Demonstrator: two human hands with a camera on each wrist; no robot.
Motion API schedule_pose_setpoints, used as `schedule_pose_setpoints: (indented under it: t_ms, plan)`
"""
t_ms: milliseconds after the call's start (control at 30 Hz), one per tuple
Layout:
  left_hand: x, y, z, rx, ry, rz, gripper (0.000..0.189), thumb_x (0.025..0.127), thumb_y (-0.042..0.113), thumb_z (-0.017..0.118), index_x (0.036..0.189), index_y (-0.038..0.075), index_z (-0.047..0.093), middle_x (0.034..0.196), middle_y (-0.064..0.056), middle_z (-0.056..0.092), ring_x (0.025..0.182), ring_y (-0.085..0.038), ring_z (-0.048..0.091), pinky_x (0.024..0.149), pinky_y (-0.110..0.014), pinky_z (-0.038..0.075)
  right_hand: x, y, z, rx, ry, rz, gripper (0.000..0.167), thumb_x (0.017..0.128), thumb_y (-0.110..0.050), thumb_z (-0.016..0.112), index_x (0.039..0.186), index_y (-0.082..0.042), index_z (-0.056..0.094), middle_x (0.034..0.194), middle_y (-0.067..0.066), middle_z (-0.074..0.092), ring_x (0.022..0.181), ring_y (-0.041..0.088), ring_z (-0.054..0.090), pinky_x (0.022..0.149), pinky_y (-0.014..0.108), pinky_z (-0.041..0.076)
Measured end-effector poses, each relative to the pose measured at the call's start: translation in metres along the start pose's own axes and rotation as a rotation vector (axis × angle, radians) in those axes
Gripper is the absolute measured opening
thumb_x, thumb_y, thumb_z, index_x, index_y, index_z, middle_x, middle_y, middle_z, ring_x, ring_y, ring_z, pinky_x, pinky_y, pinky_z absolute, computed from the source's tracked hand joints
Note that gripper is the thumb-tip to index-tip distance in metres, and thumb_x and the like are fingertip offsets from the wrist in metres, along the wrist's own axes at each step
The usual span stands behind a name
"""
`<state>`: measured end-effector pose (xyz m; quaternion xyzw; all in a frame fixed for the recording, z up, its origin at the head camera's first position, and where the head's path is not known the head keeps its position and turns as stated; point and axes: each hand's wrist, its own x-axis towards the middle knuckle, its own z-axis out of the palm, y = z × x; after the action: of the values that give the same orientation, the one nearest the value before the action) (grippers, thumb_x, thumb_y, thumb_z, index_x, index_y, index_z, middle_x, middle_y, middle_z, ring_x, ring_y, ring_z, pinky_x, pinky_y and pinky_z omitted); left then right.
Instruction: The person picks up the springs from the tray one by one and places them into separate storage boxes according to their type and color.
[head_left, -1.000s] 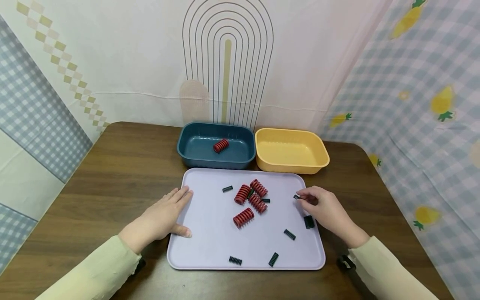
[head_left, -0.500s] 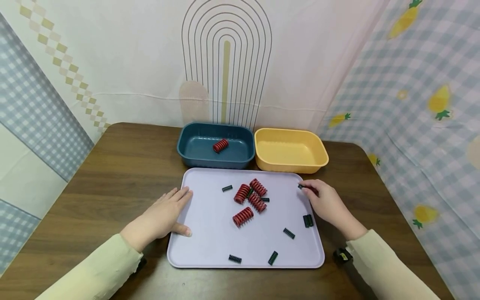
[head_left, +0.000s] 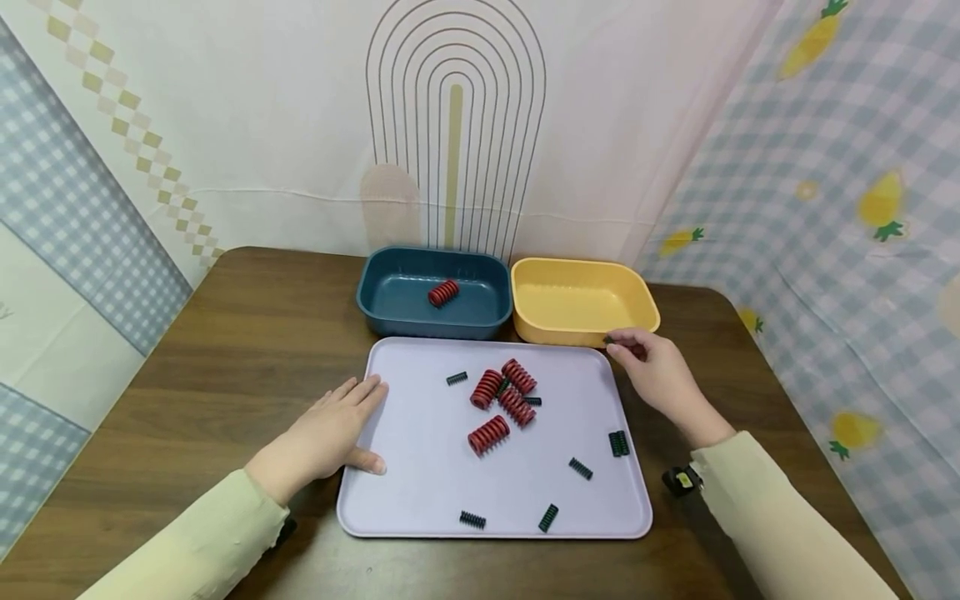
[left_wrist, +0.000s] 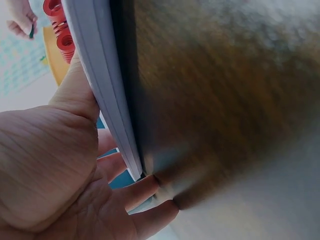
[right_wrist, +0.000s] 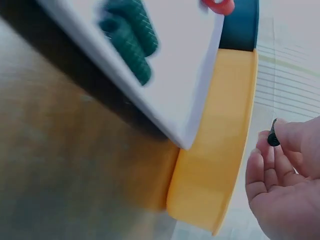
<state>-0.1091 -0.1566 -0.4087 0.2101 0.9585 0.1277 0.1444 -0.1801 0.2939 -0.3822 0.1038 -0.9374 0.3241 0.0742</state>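
Note:
My right hand (head_left: 660, 375) pinches a small dark green spring (right_wrist: 273, 134) between thumb and fingers. It is at the front right corner of the yellow bin (head_left: 562, 336), above the tray's far right corner. My left hand (head_left: 322, 433) rests on the left edge of the lilac tray (head_left: 412, 492), its fingers spread. On that tray several red springs (head_left: 489, 435) lie clustered near the middle. Small green springs are scattered around them, with a side-by-side pair (head_left: 618, 443) by the right edge.
Behind the tray, a dark blue bin (head_left: 435, 327) holds one red spring (head_left: 443, 292) and stands against the yellow bin's left side. Everything sits on a brown wooden table (head_left: 225, 350). Patterned cloth (head_left: 285, 125) hangs behind and to the sides.
My right hand has lifted the green spring from the tray's right side and carried it away from me, up to the yellow bin's front edge. My left hand has stayed in place.

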Motion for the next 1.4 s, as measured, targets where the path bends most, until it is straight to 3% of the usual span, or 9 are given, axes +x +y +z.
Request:
schedule_pose_setpoints:
  t_ms: [267, 567, 1400]
  plan:
    - [0.001, 0.0, 0.002, 0.014, 0.006, 0.007, 0.108, 0.069, 0.054, 0.079, 0.149, 0.0, 0.032, 0.155, -0.021, 0.025, 0.139, -0.046, 0.022, 0.108, -0.061, 0.023, 0.028, 0.0, 0.001, 0.049, 0.075, 0.032, 0.031, 0.096, -0.028, 0.062, 0.116, -0.006, 0.067, 0.105, 0.008, 0.067, 0.09, 0.019, 0.058, 0.07, 0.014, 0.047]
    - [0.004, 0.003, 0.002, 0.02, -0.003, -0.001, 0.108, 0.069, 0.055, 0.079, 0.15, 0.001, 0.031, 0.155, -0.021, 0.025, 0.14, -0.046, 0.022, 0.108, -0.061, 0.023, 0.044, 0.002, 0.009, 0.055, 0.122, 0.047, 0.029, 0.096, -0.025, 0.061, 0.115, -0.003, 0.067, 0.105, 0.011, 0.066, 0.091, 0.022, 0.057, 0.074, 0.021, 0.047]
    - [0.003, 0.001, 0.0, 0.015, -0.023, -0.02, 0.107, 0.07, 0.054, 0.078, 0.15, 0.0, 0.03, 0.155, -0.022, 0.024, 0.14, -0.046, 0.021, 0.108, -0.061, 0.023, 0.058, 0.005, 0.019, 0.024, 0.067, 0.056, 0.031, 0.096, -0.023, 0.061, 0.118, -0.001, 0.065, 0.105, 0.012, 0.065, 0.092, 0.024, 0.058, 0.078, 0.038, 0.052]
